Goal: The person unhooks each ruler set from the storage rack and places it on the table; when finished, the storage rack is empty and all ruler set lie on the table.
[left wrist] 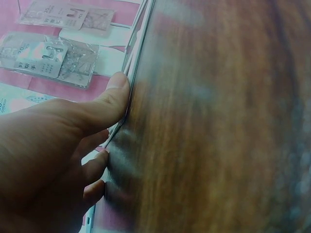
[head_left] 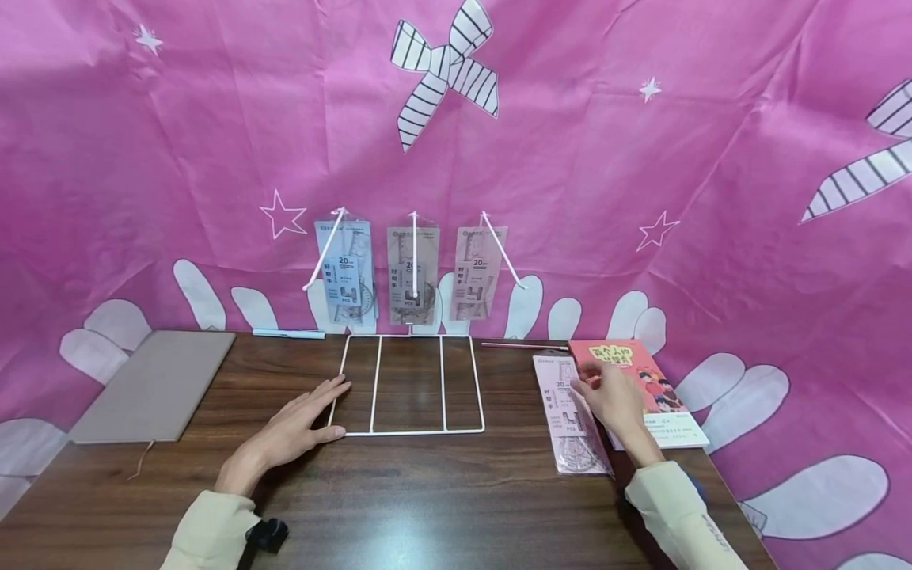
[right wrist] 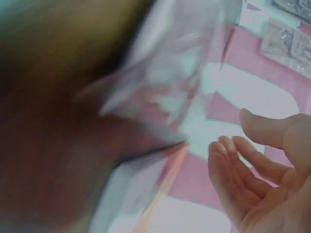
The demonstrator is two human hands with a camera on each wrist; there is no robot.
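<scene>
My left hand [head_left: 285, 431] rests at the left end of a white wire rack [head_left: 409, 433] on the table, thumb and fingertips touching its front left corner. My right hand [head_left: 616, 396] hovers over the right edge of a pink ruler-set packet [head_left: 559, 396], beside a red-pink book [head_left: 651, 380]. In the right wrist view its thumb and loosely bent fingers stand apart with nothing between them. The plastic packet [right wrist: 170, 73] looks blurred there. Behind the rack, a blue ruler set [head_left: 347, 305], a grey one [head_left: 427, 313] and a pinkish one [head_left: 476, 309] hang from white rods.
A grey notebook [head_left: 157, 388] lies at the table's left side. By the back edge are a pale blue slim item [head_left: 288, 334] and a thin pink stick [head_left: 523, 345]. A pink patterned cloth [head_left: 570, 158] hangs behind the table.
</scene>
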